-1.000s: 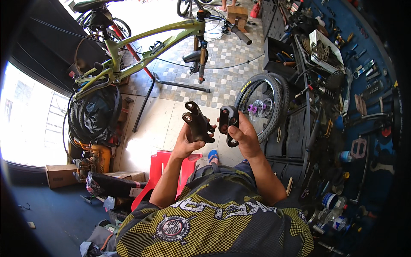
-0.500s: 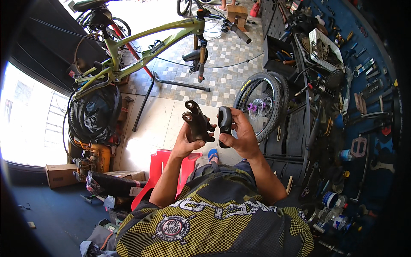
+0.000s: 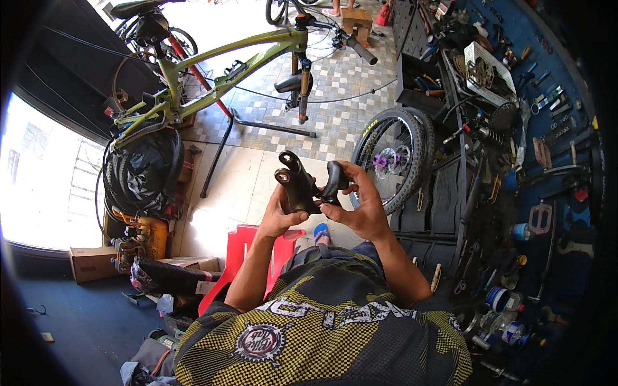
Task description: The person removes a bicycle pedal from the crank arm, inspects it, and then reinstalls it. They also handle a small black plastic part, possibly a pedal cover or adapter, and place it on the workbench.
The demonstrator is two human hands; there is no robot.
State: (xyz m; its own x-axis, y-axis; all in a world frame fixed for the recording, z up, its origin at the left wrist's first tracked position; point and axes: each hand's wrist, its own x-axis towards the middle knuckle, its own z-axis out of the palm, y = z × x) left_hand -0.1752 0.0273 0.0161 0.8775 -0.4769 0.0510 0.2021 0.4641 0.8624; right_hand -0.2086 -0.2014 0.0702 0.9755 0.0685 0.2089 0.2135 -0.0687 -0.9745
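Note:
My left hand (image 3: 277,217) is closed round a black forked bike suspension link (image 3: 297,192). Its two prongs point up and away, each ending in a round eye with a metal-coloured centre. Just to the right, my right hand (image 3: 364,211) grips a smaller curved black link (image 3: 334,181) between thumb and fingers. The lower end of the curved link is close beside the lower part of the forked one; whether they touch I cannot tell. Both parts are held up in front of my body, above the floor.
A green bike frame (image 3: 244,61) hangs on a stand (image 3: 222,151) ahead to the left. Wheels (image 3: 386,161) lean by a black drawer cabinet (image 3: 431,186) on the right. Tools cover the blue wall (image 3: 547,128). A red plastic chair (image 3: 241,248) stands close by my left arm.
My right hand has tilted the curved link and brought it left, nearer the forked link. My left hand has hardly moved.

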